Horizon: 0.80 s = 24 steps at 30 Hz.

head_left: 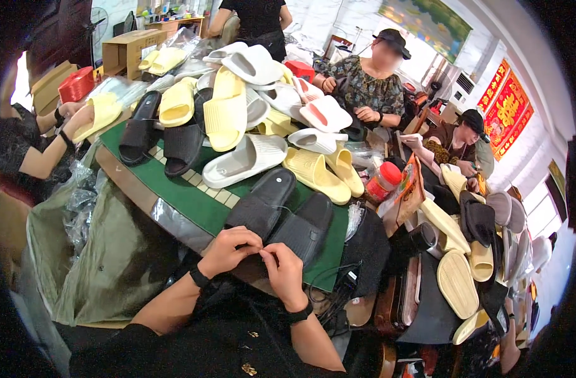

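A pair of black slide sandals (263, 200) lies side by side on the green tabletop (174, 195). At the pair's near end, the left hand (233, 251) and right hand (283, 268) meet, fingertips pinched together; whether they grip something thin, I cannot tell. Such close fingertip work probably goes best with steady wrists, a light pinch and the sandals kept flat. Beyond the pair lie a pale grey slide (241, 165) and a cream slide (314, 173); to its right stands a red-lidded jar (384, 183).
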Motion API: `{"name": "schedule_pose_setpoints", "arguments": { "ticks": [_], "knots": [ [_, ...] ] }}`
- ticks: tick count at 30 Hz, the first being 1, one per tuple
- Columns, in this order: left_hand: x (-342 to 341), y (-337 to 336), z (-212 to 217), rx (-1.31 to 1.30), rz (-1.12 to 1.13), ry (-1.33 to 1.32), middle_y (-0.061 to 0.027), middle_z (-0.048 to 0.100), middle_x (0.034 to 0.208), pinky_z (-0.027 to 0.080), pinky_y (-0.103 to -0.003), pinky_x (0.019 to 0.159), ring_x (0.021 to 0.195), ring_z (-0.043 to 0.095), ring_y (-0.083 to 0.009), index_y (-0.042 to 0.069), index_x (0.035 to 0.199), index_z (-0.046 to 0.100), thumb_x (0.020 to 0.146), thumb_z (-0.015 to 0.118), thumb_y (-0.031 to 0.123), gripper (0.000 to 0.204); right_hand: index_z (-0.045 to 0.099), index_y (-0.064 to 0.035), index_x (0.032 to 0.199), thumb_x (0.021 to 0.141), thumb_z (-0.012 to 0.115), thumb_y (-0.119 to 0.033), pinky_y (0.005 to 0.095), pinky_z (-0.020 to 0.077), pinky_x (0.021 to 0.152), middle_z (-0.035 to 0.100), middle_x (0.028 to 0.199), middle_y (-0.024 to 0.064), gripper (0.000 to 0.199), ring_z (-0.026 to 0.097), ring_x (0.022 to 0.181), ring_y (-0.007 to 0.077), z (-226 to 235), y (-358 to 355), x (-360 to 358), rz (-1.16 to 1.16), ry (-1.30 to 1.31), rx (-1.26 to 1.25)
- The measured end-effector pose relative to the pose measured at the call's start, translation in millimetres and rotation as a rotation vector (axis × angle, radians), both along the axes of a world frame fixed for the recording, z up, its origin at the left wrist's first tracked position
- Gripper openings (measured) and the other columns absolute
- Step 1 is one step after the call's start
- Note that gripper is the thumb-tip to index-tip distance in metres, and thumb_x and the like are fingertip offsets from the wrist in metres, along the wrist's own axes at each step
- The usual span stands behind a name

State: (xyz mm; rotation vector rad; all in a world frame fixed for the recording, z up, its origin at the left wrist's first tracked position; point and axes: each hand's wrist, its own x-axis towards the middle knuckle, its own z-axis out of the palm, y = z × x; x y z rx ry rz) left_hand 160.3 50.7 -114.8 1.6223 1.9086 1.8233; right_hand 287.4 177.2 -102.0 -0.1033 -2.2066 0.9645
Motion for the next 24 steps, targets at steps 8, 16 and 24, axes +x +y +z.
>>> {"name": "schedule_pose_setpoints", "arguments": {
  "ticks": [8, 16, 24],
  "knots": [
    [2.2, -2.7, 2.8, 0.007, 0.031, -0.132, -0.0102, 0.071, 0.086, 0.053, -0.031, 0.071, 0.078, 0.067, -0.0208, -0.002, 0.088, 0.069, 0.084, 0.070, -0.002, 0.004, 0.066, -0.0002, 0.091, 0.089, 0.070, -0.006, 0.0295, 0.0504, 0.062, 0.066, 0.081, 0.0099, 0.007, 0.063, 0.066, 0.0175, 2.2, -0.3, 4.7, -0.008, 0.075, -0.091],
    [22.4, -31.7, 41.1, 0.169, -0.033, -0.460, -0.0157, 0.070, 0.082, 0.054, -0.028, 0.060, 0.068, 0.067, -0.0180, -0.002, 0.098, 0.054, 0.096, 0.053, -0.003, 0.003, 0.065, -0.0030, 0.117, 0.081, 0.072, -0.004, 0.0383, 0.0526, 0.083, 0.069, 0.108, 0.0131, 0.038, 0.066, 0.097, 0.0299, 17.2, 3.1, 9.8, 0.010, 0.144, 0.101],
    [25.2, -23.8, 72.5, 0.260, -0.279, -0.395, -0.0230, 0.068, 0.082, 0.056, -0.031, 0.058, 0.066, 0.069, -0.0248, 0.001, 0.103, 0.047, 0.099, 0.051, 0.001, 0.005, 0.061, -0.0011, 0.104, 0.097, 0.060, -0.011, 0.0380, 0.0501, 0.083, 0.064, 0.102, 0.0122, 0.013, 0.063, 0.095, 0.0303, 19.9, -10.4, 26.7, 0.566, -0.178, -0.315]
  ]
}}
